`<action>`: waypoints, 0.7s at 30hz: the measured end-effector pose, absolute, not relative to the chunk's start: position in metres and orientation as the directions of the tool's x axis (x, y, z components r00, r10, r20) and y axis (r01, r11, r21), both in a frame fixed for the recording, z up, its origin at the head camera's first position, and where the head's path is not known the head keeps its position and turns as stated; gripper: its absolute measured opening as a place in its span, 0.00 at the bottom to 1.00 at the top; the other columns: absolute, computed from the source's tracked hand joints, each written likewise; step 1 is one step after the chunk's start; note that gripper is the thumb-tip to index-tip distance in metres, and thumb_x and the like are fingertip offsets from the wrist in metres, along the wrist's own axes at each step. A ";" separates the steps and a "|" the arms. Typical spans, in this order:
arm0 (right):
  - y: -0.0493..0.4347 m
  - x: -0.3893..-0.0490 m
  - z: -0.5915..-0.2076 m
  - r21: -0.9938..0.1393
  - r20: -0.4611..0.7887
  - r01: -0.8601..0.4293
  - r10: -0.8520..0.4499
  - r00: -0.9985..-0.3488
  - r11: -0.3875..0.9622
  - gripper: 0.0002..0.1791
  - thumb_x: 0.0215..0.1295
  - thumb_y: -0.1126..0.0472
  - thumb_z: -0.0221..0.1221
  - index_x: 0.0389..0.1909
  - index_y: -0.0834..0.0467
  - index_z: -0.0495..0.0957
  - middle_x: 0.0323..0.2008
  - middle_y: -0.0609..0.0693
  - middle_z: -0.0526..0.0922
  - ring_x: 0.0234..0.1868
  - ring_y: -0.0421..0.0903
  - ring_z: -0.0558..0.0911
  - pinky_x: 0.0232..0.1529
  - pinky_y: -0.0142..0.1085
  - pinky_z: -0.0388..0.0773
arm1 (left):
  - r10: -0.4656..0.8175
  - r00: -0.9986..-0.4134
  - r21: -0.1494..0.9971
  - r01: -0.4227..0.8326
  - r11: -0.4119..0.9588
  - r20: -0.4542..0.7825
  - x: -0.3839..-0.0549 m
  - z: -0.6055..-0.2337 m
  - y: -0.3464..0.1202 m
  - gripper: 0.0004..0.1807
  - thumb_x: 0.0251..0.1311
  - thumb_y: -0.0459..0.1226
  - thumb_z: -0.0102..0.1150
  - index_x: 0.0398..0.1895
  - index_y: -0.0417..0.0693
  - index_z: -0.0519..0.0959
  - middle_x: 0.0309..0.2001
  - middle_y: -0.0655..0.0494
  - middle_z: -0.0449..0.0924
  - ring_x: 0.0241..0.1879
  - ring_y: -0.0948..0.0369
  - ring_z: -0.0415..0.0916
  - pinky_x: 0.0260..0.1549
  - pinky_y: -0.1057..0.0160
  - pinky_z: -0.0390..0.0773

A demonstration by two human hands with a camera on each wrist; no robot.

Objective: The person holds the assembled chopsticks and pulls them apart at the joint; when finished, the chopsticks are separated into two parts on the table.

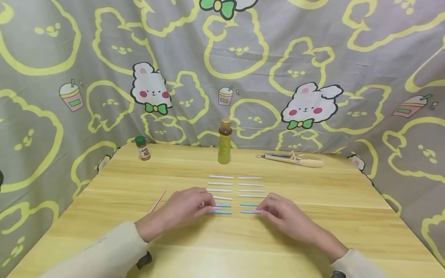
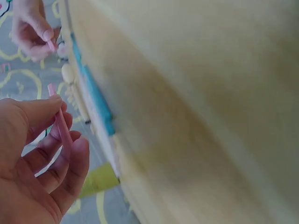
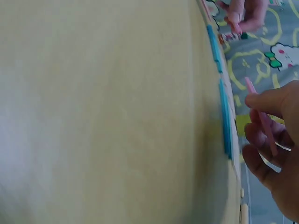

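My left hand pinches a thin pink stick between thumb and fingers. In my right hand there is another pink stick, held by the thumb and fingertips. Both hands are close over two short columns of sticks, and each pink stick overlaps the blue ones in the head view. Two blue sticks lie at the near end of the left column, and two more blue sticks at that of the right. Beyond them are several white sticks in parallel rows. A third pink stick lies slanted beside my left wrist.
At the back of the wooden table stand a green-capped spice jar on the left and a yellow-green bottle in the middle. Tongs with cream tips lie at the back right. A patterned curtain hangs behind.
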State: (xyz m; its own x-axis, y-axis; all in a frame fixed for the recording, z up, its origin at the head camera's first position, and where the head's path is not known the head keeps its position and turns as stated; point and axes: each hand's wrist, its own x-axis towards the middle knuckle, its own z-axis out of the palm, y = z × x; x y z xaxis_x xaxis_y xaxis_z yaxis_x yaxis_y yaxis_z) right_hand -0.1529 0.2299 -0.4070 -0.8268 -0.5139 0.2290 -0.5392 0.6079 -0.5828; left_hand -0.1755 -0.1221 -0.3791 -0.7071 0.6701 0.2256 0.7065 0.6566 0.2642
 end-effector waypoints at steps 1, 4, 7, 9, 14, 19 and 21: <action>0.228 -0.152 -0.408 -0.586 0.213 -0.530 -0.514 -0.831 0.613 0.03 0.78 0.57 0.66 0.47 0.47 0.87 0.39 0.36 0.80 0.37 0.33 0.76 0.37 0.30 0.78 | 0.680 -0.699 0.273 0.714 0.645 0.222 -0.174 -0.381 -0.119 0.03 0.75 0.43 0.68 0.42 0.60 0.88 0.37 0.69 0.83 0.34 0.73 0.74 0.31 0.69 0.76; 0.222 -0.149 -0.411 -0.602 0.184 -0.511 -0.515 -0.837 0.614 0.01 0.77 0.54 0.68 0.43 0.46 0.85 0.36 0.35 0.80 0.35 0.33 0.76 0.37 0.30 0.78 | 0.701 -0.688 0.308 0.718 0.624 0.185 -0.171 -0.385 -0.111 0.03 0.76 0.42 0.67 0.43 0.58 0.88 0.39 0.68 0.84 0.36 0.73 0.76 0.36 0.68 0.80; 0.217 -0.148 -0.412 -0.596 0.169 -0.503 -0.514 -0.841 0.626 0.02 0.76 0.55 0.69 0.42 0.46 0.84 0.36 0.35 0.80 0.35 0.33 0.76 0.37 0.30 0.79 | 0.717 -0.676 0.330 0.725 0.605 0.171 -0.168 -0.388 -0.106 0.03 0.77 0.41 0.66 0.44 0.55 0.87 0.39 0.67 0.85 0.37 0.73 0.77 0.39 0.67 0.82; 0.213 -0.148 -0.412 -0.568 0.173 -0.513 -0.516 -0.839 0.644 0.03 0.75 0.56 0.69 0.41 0.45 0.85 0.36 0.34 0.80 0.35 0.32 0.76 0.37 0.30 0.78 | 0.722 -0.670 0.326 0.730 0.600 0.171 -0.166 -0.388 -0.103 0.02 0.76 0.39 0.67 0.43 0.53 0.87 0.39 0.66 0.85 0.37 0.73 0.78 0.40 0.68 0.83; 0.207 -0.148 -0.413 -0.468 0.204 -0.545 -0.515 -0.832 0.696 0.05 0.73 0.59 0.71 0.40 0.44 0.85 0.34 0.32 0.77 0.33 0.30 0.74 0.34 0.28 0.76 | 0.729 -0.662 0.268 0.745 0.611 0.177 -0.165 -0.388 -0.097 0.03 0.72 0.36 0.71 0.40 0.53 0.86 0.38 0.64 0.85 0.35 0.72 0.77 0.36 0.70 0.81; 0.205 -0.148 -0.415 -0.427 0.228 -0.563 -0.518 -0.824 0.708 0.05 0.71 0.60 0.72 0.40 0.46 0.87 0.34 0.33 0.77 0.33 0.29 0.74 0.34 0.27 0.75 | 0.720 -0.672 0.196 0.740 0.643 0.173 -0.164 -0.391 -0.093 0.05 0.70 0.40 0.74 0.37 0.59 0.85 0.35 0.67 0.82 0.31 0.73 0.73 0.27 0.72 0.74; 0.205 -0.148 -0.415 -0.424 0.238 -0.571 -0.521 -0.820 0.703 0.04 0.71 0.60 0.72 0.41 0.47 0.87 0.35 0.33 0.78 0.33 0.29 0.74 0.34 0.27 0.75 | 0.714 -0.677 0.184 0.736 0.652 0.177 -0.164 -0.392 -0.092 0.05 0.69 0.41 0.75 0.36 0.60 0.86 0.34 0.68 0.82 0.31 0.73 0.73 0.24 0.72 0.72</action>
